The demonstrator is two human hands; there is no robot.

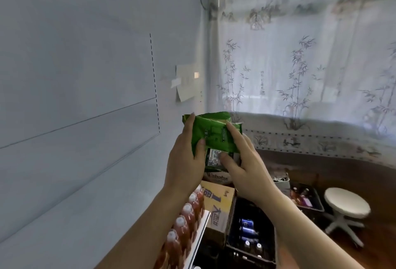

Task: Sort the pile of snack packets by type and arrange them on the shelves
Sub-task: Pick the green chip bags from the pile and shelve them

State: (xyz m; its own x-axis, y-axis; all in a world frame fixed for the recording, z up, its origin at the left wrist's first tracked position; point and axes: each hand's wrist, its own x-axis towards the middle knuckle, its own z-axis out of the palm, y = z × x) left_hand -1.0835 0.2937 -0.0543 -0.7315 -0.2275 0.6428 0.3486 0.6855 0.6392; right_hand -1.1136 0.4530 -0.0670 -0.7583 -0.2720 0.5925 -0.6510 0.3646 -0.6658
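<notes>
Gripped from both sides, a bunch of green snack packets (214, 138) is held up in the air before a pale wall (85, 65), with the left hand (184, 161) curled round its left edge and the right hand (242, 161) clasped round its right edge, thumb pressed on the white label. Below the packets, a row of red bottles (184, 221) with white caps is seen on a shelf (200, 234), beside cardboard boxes (218, 202) and a dark crate (250, 232). Farther right, a white stool (346, 204) is set on the floor under a printed curtain (300, 65).
</notes>
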